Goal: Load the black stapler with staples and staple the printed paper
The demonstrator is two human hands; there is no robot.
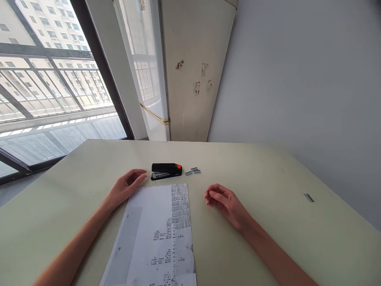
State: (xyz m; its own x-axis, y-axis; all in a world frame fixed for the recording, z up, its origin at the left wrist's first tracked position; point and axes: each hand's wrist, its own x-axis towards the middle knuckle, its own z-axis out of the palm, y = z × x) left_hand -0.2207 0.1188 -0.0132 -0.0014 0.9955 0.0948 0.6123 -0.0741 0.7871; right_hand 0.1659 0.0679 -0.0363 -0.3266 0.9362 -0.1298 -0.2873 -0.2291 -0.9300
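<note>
While my left hand (126,186) rests open and empty just left of the black stapler (166,171), my right hand (226,204) lies loosely curled, holding nothing, beside the printed sheet (157,234).

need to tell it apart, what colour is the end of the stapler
Orange, on an otherwise black stapler; it shows in the head view.

A room in a flat: a worn, stained fridge (195,71) at twelve o'clock, a big window (38,103) at ten o'clock looking onto apartment blocks (56,24), a plain pale counter (268,178).
</note>
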